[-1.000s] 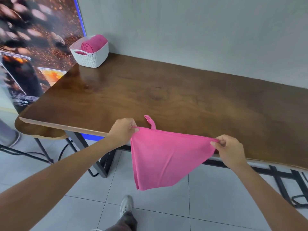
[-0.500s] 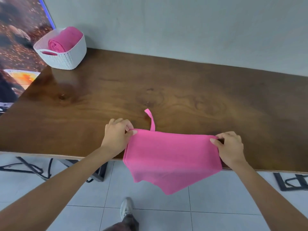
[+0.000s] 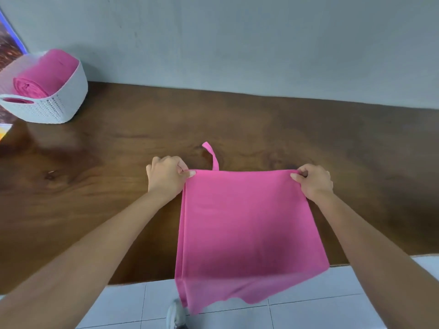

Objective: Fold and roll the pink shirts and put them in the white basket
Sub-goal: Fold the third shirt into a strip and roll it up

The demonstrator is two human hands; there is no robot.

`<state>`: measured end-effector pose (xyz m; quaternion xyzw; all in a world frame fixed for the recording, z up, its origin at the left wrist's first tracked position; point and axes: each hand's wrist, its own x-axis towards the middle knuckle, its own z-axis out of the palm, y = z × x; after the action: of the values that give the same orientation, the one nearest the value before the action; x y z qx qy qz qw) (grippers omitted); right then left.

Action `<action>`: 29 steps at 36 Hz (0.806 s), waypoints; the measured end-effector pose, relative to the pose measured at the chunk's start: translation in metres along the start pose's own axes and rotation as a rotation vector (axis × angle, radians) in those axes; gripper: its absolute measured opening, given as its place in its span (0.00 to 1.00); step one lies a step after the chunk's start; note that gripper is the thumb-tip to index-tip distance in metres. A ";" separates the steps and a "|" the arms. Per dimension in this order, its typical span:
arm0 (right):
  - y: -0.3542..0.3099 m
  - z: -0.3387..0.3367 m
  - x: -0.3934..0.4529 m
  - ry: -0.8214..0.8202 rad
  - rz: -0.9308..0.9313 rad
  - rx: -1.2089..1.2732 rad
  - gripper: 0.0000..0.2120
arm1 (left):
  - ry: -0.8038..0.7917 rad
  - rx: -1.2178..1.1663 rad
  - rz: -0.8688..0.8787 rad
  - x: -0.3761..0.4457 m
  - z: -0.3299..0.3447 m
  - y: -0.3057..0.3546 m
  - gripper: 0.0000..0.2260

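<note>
1. Pink shirt (image 3: 247,224), head view: spread flat on the wooden table (image 3: 356,148), near edge hanging past the table's front toward the tiled floor (image 3: 332,312).
2. Left hand (image 3: 166,178) pinches the far-left corner; right hand (image 3: 313,180) pinches the far-right corner.
3. Thin pink strap (image 3: 212,156) sticks out beyond the gripped edge.
4. White basket (image 3: 59,103), far left of the left hand, holds a rolled pink shirt (image 3: 45,77).

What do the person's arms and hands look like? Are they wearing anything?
Both arms are bare as far as the picture shows, with no sleeves in sight. The left hand and right hand wear no gloves, and no rings, watch or bracelets show. The fingernails look short and plain.
</note>
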<state>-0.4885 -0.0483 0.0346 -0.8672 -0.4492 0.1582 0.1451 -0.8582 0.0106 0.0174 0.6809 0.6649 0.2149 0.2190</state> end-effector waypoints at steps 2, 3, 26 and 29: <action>-0.006 0.001 0.011 -0.001 0.030 0.014 0.05 | 0.003 -0.003 -0.001 0.012 0.002 0.002 0.09; -0.009 0.002 0.016 -0.005 0.042 0.019 0.05 | 0.009 -0.003 0.002 0.018 0.003 0.002 0.09; -0.063 -0.007 0.146 -0.022 0.082 -0.031 0.10 | 0.006 0.040 -0.133 0.150 0.021 0.043 0.11; -0.070 -0.004 0.175 -0.017 0.080 -0.045 0.12 | 0.022 0.049 -0.181 0.173 0.023 0.052 0.12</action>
<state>-0.4428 0.1346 0.0411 -0.8860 -0.4191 0.1613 0.1154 -0.7980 0.1823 0.0292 0.6208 0.7313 0.1853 0.2133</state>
